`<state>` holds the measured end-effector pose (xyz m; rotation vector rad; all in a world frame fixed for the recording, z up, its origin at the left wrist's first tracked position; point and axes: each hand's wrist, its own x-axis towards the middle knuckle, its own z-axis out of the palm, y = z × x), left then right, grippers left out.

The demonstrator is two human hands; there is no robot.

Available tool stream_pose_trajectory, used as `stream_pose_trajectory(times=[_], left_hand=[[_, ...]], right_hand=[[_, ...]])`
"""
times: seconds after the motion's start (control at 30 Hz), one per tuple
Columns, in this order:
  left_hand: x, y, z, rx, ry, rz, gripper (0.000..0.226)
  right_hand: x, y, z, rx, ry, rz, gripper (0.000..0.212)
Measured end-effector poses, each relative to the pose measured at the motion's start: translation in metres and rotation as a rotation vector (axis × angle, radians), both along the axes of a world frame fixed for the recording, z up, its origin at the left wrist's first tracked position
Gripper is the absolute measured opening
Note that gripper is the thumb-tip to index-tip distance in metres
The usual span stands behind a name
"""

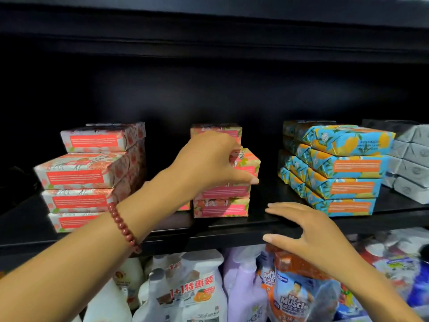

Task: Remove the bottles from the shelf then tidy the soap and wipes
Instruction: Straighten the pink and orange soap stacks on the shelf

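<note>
On the black shelf (232, 231) stand three groups of wrapped soap bars. A pink-and-white stack (88, 175) is at the left. A smaller pink stack (222, 205) is in the middle. A blue-and-orange stack (343, 168) is at the right. My left hand (209, 161), with a red bead bracelet on its wrist, grips a skewed pink soap bar (247, 162) in the upper part of the middle stack. My right hand (308, 231) hovers with spread fingers over the shelf's front edge, holding nothing.
Grey-white packs (411, 159) are stacked at the far right of the shelf. Below the shelf stand several cleaning bottles (197, 289), an orange refill pouch (297, 293) and more packs. A second shelf board (209, 26) runs overhead.
</note>
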<state>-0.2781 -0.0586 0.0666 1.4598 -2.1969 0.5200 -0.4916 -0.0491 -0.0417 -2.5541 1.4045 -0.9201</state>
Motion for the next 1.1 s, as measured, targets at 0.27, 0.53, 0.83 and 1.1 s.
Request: stream_pose_trajectory(times=[0.27, 0.53, 0.83, 1.1], left_hand=[[0.029, 0.025, -0.037, -0.325, 0.24, -0.16, 0.048], [0.032, 0.02, -0.046, -0.267, 0.35, -0.144, 0.04], [0.049, 0.033, -0.064, -0.265, 0.543, -0.108, 0.048], [0.08, 0.036, -0.087, 0.05, 0.16, 0.218, 0.059]], right_hand=[[0.0, 0.0, -0.004, -0.034, 0.002, -0.018, 0.079], [0.001, 0.002, -0.003, -0.038, 0.019, -0.031, 0.077], [0.001, 0.004, 0.001, -0.019, 0.033, -0.029, 0.064], [0.01, 0.007, 0.012, -0.074, 0.213, -0.107, 0.07]])
